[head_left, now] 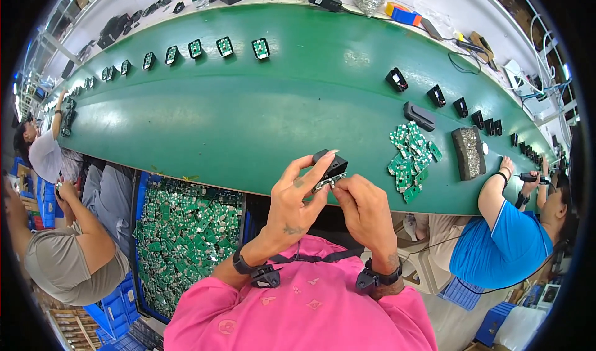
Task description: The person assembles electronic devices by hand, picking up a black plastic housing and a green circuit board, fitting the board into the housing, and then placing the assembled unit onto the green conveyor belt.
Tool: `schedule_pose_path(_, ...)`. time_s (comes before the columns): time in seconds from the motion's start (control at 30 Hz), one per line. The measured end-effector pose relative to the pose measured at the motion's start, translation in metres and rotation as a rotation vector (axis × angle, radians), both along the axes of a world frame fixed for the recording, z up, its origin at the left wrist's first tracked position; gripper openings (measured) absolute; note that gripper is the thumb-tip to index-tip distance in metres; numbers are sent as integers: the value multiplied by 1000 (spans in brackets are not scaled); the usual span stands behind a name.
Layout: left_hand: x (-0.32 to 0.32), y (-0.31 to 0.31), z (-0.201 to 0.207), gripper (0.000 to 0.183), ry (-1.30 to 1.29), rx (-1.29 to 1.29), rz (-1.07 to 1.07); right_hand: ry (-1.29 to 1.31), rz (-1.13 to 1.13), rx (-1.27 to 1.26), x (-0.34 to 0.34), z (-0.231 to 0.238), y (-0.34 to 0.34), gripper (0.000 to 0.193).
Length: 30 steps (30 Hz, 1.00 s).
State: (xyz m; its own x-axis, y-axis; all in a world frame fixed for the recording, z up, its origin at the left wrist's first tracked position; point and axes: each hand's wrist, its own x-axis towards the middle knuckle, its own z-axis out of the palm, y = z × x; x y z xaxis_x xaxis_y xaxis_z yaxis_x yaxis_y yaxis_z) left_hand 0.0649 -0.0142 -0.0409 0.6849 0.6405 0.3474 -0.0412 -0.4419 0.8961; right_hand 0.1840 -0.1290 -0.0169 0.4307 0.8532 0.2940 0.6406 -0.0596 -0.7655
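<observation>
In front of my chest, my left hand is closed around a small black plastic housing. A small circuit board shows at the housing's lower side, between my two hands; how far it sits inside I cannot tell. The fingers of my right hand are pinched together at the board's right end, and their tips hide what they grip there. To the right of my hands, a loose pile of green circuit boards lies on the green table.
A row of black housings with boards lines the table's far left; more black housings stand at right. Near the pile are a dark oblong case and a grey block. A board-filled bin stands at lower left. Co-workers sit on both sides.
</observation>
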Motion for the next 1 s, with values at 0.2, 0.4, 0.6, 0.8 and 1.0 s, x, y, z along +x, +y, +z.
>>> schedule_pose_path(0.2,0,1,5,57,18,11,-40,-2,26,-15,3,1,-3,5)
schedule_pose_path(0.4,-2,0,8,56,38,-59,-55,50,7,11,1,-1,-2,4)
schedule_pose_path(0.6,-2,-3,8,58,93,156,-20,8,-39,3,0,3,-3,5)
schedule_pose_path(0.8,-1,-1,4,61,41,288,-22,-60,-29,-3,-3,0,-5,3)
schedule_pose_path(1.0,-1,-7,1,60,85,380,76,-63,-64,45,-7,-8,0,3)
